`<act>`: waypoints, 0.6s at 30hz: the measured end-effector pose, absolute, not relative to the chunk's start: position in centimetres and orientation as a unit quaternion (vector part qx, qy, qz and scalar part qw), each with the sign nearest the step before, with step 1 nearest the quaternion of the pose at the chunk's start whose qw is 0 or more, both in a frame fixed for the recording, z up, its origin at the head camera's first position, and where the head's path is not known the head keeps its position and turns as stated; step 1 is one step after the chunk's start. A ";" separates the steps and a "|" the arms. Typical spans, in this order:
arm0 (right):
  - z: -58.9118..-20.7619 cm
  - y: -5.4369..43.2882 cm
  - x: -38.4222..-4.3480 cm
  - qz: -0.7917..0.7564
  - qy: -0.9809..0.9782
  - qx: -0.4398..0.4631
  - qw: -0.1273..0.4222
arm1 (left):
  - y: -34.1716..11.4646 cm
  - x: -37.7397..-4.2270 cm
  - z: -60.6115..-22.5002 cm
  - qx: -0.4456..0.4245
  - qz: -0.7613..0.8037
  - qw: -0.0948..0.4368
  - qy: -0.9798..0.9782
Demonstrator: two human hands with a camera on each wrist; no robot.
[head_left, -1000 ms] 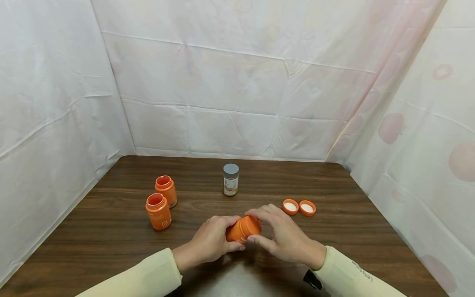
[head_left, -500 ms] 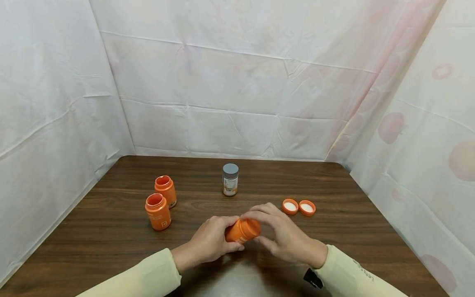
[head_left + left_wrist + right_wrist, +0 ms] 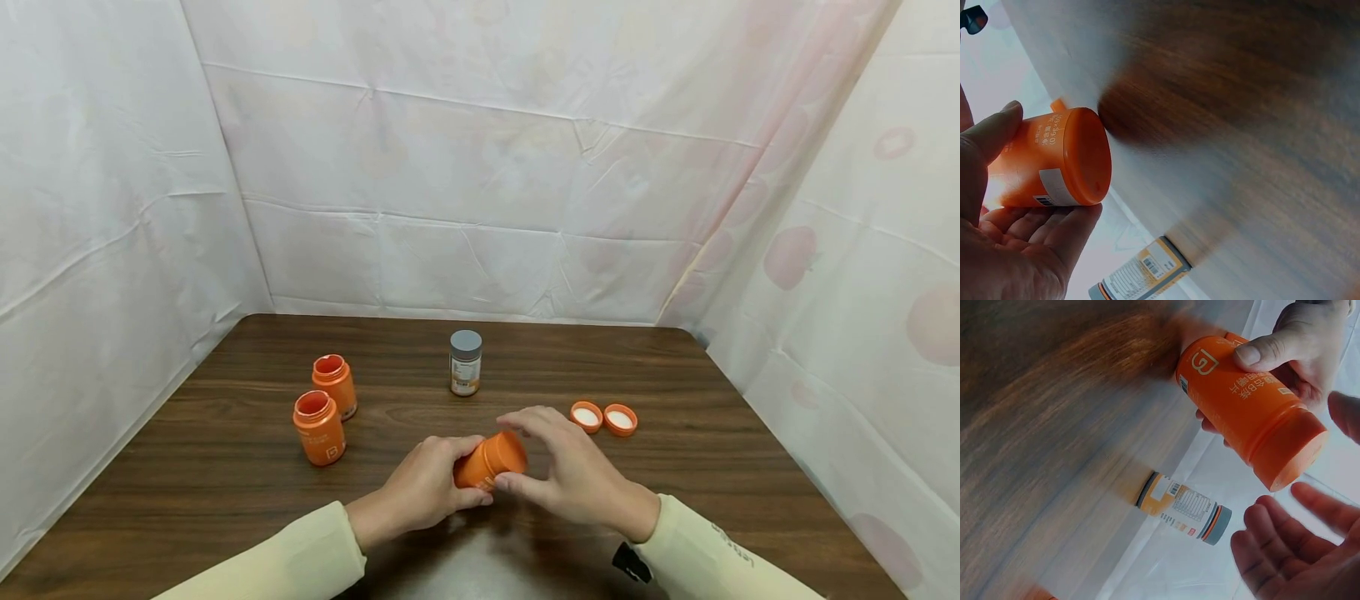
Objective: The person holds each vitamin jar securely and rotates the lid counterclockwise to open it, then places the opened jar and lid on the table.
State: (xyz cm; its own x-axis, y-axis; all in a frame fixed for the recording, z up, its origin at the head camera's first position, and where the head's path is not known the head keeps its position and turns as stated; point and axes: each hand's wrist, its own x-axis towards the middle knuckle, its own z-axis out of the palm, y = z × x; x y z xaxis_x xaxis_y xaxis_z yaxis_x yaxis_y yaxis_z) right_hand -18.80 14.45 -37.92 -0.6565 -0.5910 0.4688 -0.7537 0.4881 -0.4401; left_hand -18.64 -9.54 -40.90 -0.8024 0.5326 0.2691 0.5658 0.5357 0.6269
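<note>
My left hand (image 3: 423, 485) grips an orange pill bottle (image 3: 474, 468) by its body, thumb on one side and fingers on the other. The bottle is tilted, its orange cap (image 3: 1291, 449) on and turned toward my right hand (image 3: 573, 475). That hand is spread around the cap; in the right wrist view its thumb stands apart from the cap and one fingertip is close to the cap's edge. Touching there is hard to tell. The left wrist view shows the bottle's base (image 3: 1090, 156) and a white label patch with a barcode.
Two uncapped orange bottles (image 3: 321, 433) (image 3: 337, 390) stand at the left of the wooden table (image 3: 225, 500). A white bottle with a grey lid (image 3: 466, 363) stands upright at the back middle. Two orange caps (image 3: 586, 417) (image 3: 621, 420) lie white inside up, right of centre.
My right fingers moved across the cap half a second ago, and now they have spread back away from it. The left hand and its bottle have stayed almost still.
</note>
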 end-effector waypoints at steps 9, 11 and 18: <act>-37.9 14.0 -18.5 0.305 -0.883 0.333 0.126 | -9.5 -18.7 -41.0 -0.308 -0.369 0.009 -0.877; -37.8 13.9 -18.5 0.303 -0.886 0.328 0.126 | -9.5 -18.8 -41.0 -0.311 -0.372 0.010 -0.874; -37.8 13.9 -18.6 0.298 -0.891 0.321 0.122 | -9.5 -18.7 -40.7 -0.319 -0.378 0.009 -0.869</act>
State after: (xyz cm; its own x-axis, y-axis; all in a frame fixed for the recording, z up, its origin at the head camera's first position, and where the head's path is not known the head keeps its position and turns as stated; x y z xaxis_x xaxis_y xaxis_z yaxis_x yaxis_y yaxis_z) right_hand -18.60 13.90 -37.79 -0.7645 -0.4989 0.4083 -0.6441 0.6167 -0.4524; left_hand -18.70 -9.47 -40.72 -0.7968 0.5473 0.2559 0.5605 0.5113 0.6515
